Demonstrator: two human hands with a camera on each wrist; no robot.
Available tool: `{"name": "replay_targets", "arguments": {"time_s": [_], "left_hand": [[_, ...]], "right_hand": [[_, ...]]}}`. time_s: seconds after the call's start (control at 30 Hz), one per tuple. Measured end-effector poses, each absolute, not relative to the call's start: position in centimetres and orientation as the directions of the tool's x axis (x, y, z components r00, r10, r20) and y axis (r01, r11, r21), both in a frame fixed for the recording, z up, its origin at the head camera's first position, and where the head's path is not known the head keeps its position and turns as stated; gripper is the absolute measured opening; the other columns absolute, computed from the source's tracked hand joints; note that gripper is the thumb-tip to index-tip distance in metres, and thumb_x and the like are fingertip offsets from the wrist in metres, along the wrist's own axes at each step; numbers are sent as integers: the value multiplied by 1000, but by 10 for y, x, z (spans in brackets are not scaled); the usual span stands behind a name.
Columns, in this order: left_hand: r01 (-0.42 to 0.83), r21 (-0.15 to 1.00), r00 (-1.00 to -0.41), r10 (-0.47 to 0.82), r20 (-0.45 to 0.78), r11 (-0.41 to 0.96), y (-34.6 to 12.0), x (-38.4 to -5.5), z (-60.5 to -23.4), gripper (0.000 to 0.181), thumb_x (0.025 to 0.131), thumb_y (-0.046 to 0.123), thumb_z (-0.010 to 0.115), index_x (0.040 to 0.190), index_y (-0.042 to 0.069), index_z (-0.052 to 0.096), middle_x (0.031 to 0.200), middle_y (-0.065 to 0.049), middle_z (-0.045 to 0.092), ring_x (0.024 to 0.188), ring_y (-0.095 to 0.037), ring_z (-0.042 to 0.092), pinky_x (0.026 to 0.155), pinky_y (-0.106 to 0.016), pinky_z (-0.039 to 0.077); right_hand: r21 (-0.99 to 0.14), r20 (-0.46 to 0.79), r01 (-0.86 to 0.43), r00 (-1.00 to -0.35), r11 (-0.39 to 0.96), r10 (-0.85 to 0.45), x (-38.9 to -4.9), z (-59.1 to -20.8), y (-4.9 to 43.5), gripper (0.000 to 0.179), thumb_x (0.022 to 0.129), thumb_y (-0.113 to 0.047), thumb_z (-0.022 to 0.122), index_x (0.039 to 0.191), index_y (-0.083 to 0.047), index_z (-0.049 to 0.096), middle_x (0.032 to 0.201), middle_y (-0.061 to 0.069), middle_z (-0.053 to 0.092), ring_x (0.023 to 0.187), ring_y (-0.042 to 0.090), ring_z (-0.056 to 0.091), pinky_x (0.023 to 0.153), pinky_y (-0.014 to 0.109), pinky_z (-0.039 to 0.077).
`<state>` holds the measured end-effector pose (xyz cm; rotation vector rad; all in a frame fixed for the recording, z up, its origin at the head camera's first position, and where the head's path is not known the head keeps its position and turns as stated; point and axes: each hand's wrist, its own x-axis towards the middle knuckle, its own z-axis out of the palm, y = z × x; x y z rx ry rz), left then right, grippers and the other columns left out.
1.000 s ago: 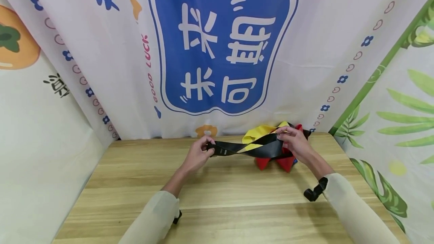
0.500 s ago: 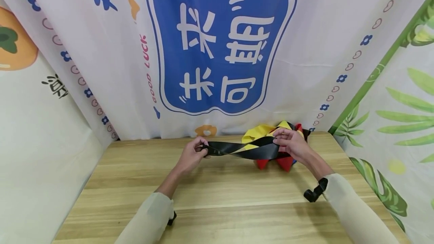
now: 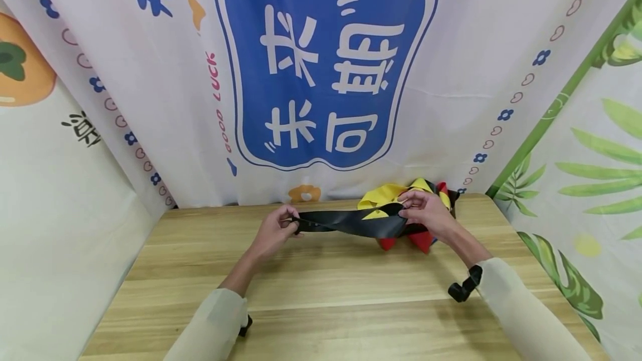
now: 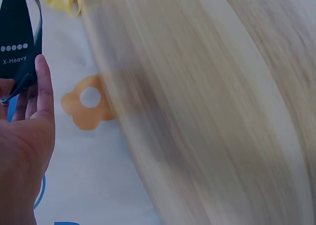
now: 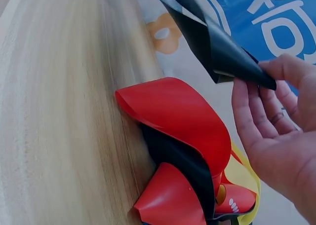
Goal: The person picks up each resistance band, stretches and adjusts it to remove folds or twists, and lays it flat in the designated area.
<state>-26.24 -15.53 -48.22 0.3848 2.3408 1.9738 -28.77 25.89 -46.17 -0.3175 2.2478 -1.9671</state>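
Observation:
A black loop exercise band [image 3: 346, 223], twisted along its length, spans between both hands above the back of the wooden table. My left hand [image 3: 273, 232] pinches its left end; in the left wrist view white print reading "X-Heavy" shows on the black band [image 4: 16, 37]. The right hand [image 3: 428, 215] pinches the other end between thumb and fingers, as the right wrist view also shows. Just below and behind that hand lies a heap of more bands, with a yellow band [image 3: 376, 198] and a red band [image 5: 182, 116] on it. Part of the heap is hidden by the black band.
A white printed cloth [image 3: 451, 71] hangs right behind the table's back edge. More printed cloth [image 3: 592, 144] hangs on the right and on the left side. The wooden tabletop [image 3: 341, 299] stretches toward the person.
My left hand has moved left, and the black band's left end has gone with it. The right hand has shifted slightly left. The band's twist has changed shape; the heap has stayed put.

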Motion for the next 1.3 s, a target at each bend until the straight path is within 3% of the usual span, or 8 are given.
{"name": "replay_targets", "arguments": {"time_s": [0.13,0.3,0.43,0.7,0.87,1.03,1.3], "left_hand": [[138,980,-971,214,105,146,-159,-262,-483,14,99,-12,56,110,-4,58,121,-25,65,100,-34,75,88,-55,61],[129,981,-975,199,99,146,-162,-261,-482,15,100,-12,56,112,-4,58,120,-26,65,101,-34,76,87,-54,62],[123,982,-978,186,95,146,-162,-262,-480,16,100,-12,56,113,-4,58,121,-26,66,100,-35,76,87,-54,61],[117,981,-981,171,89,158,-162,-260,-474,15,101,-10,55,115,-3,57,121,-26,66,98,-33,76,86,-51,63],[107,983,-982,169,81,151,-163,-261,-473,16,102,-9,55,117,-3,57,123,-26,66,98,-31,76,83,-45,64],[110,984,-983,164,87,137,-163,-263,-474,17,101,-11,54,116,-5,57,126,-27,64,99,-33,76,83,-47,64],[112,983,-984,154,89,147,-163,-263,-474,16,103,-10,53,117,-3,56,126,-29,65,102,-35,75,87,-54,62]], "right_hand": [[-975,36,-80,-977,205,-209,-287,-461,256,39,92,4,75,127,14,60,96,3,63,81,10,66,72,33,63],[-947,30,-90,-981,309,-194,-285,-462,252,31,95,1,73,124,10,67,107,17,70,83,10,67,74,30,62],[-947,3,-62,-983,315,-185,-284,-462,249,29,96,-1,72,122,10,68,111,22,72,84,12,68,77,31,63],[-987,-78,47,-977,154,-200,-283,-462,247,28,102,0,64,127,13,63,116,19,68,90,10,69,78,27,62],[-997,-73,68,-973,28,-221,-283,-465,245,24,102,4,61,126,9,62,95,3,63,85,10,66,76,28,62],[-989,-52,85,-965,-120,-255,-282,-468,243,21,103,6,58,123,0,63,89,0,59,81,12,64,73,31,62],[-944,-37,134,-951,-302,-307,-276,-473,238,20,108,3,52,120,-8,64,90,-3,55,86,13,61,74,34,60]]}}
